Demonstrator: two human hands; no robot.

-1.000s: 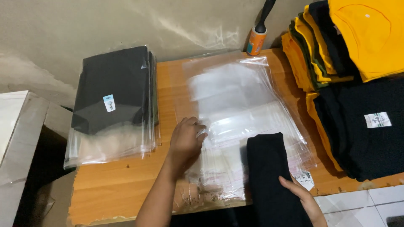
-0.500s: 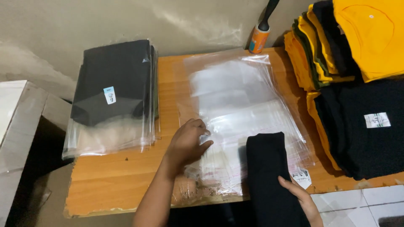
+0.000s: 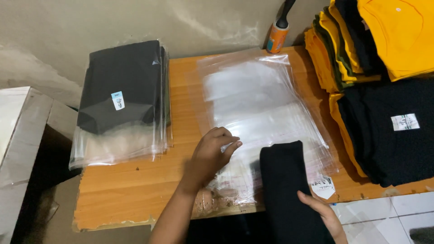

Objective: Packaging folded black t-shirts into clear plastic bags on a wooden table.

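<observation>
Head view: hands point(image 3: 212, 153) on plastic bags point(image 3: 262, 108), folded black garment point(image 3: 285, 185).

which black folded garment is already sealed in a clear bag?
The black folded garment atop the bagged stack at the wooden table's left: glossy plastic and a small label cover it. The one under the right hand and the black pile at right are bare.
</observation>
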